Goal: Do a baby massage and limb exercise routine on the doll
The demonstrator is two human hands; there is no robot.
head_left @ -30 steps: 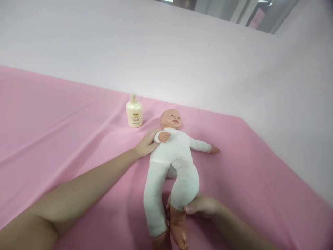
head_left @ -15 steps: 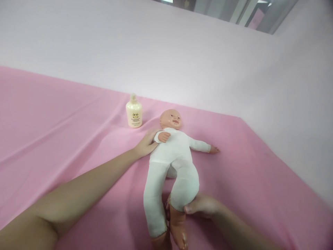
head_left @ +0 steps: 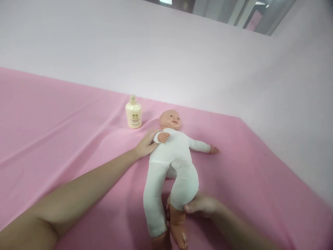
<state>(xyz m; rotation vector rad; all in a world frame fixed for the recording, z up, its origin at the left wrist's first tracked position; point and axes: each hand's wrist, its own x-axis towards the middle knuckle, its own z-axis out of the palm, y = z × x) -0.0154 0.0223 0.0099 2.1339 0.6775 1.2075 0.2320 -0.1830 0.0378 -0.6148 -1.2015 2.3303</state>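
Note:
A baby doll [head_left: 173,156] in a white bodysuit lies on its back on a pink sheet [head_left: 65,139], head away from me, one arm stretched out to the right. My left hand [head_left: 145,144] is tucked under the doll's shoulder on its left side, fingers partly hidden beneath it. My right hand [head_left: 200,205] grips the doll's right-hand lower leg just above the bare foot, lifting that knee off the sheet. The other leg lies flat.
A cream lotion bottle [head_left: 133,113] stands upright on the sheet just left of the doll's head. A pale wall [head_left: 182,59] rises behind and to the right of the pink surface.

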